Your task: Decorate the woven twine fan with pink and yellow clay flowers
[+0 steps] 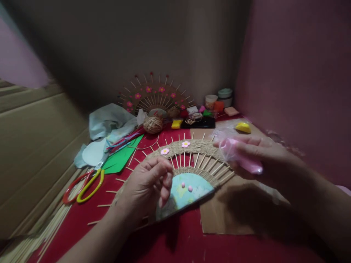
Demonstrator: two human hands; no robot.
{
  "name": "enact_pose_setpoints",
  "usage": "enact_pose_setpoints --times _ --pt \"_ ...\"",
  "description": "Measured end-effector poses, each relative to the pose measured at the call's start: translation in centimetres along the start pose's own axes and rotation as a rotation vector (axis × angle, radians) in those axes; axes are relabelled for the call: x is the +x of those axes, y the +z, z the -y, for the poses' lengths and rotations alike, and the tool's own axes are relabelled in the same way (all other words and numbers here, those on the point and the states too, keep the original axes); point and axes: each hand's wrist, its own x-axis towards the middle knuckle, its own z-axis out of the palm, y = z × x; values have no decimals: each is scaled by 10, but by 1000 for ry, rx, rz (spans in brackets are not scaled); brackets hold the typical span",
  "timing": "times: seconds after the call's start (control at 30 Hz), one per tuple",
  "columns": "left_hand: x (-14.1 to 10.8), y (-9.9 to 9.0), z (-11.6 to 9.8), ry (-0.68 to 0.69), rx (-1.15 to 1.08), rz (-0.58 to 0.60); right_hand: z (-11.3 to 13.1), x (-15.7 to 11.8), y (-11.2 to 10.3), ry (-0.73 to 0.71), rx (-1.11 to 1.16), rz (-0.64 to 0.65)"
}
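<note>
My right hand [263, 151] is closed around a pink lump of modelling clay [246, 160] in clear plastic wrap, held above the right end of a woven fan. The fan [201, 146] has thin sticks fanning out from a woven band and a light-blue half-round base [196, 195]. Two pink clay flowers with yellow centres [175, 148] sit on the band, and two small pink clay balls [187, 187] rest on the base. Over the fan's left part, my left hand [148, 182] has its fingers curled and thumb pressed in; whatever it pinches is hidden.
Scissors [83, 186] with red and yellow handles lie at left on green paper [120, 157]. A twine ball [153, 125] and a second decorated fan [156, 93] are at the back. Yellow clay [242, 127] lies on cardboard [227, 219] at right. Cardboard [41, 128] stands on the left.
</note>
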Motion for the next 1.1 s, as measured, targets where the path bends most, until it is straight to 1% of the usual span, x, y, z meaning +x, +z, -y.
enact_pose_setpoints --times 0.1,0.13,0.23,0.3,0.33,0.43,0.53,0.67,0.77,0.87,1.0,1.1 --pt "1 3 -2 4 -15 14 1 -2 0 -1 62 -95" --pt "1 4 -3 2 -17 23 0 -2 -1 -9 82 -106" --pt "-1 6 -2 -38 -18 51 0 -1 -4 -66 142 -49" --pt "-3 6 -1 -79 -16 66 0 1 -7 -85 176 4" --pt "-4 5 0 -87 -10 63 0 2 -9 -84 195 11" --pt "-4 2 3 -58 7 52 -1 3 -14 -67 242 13" --pt "-2 2 4 -15 -24 89 -2 5 -18 -38 270 43" --pt "0 6 1 -50 -46 133 -3 7 -22 -40 276 91" --pt "-1 7 1 -41 -45 181 -2 7 -22 -70 267 90" --pt "-4 4 5 -26 -48 220 1 4 -20 -58 273 78" --pt "-7 1 8 12 -57 162 5 1 -17 -34 245 31" --pt "-7 2 6 -12 -91 155 5 2 -17 -21 236 10"
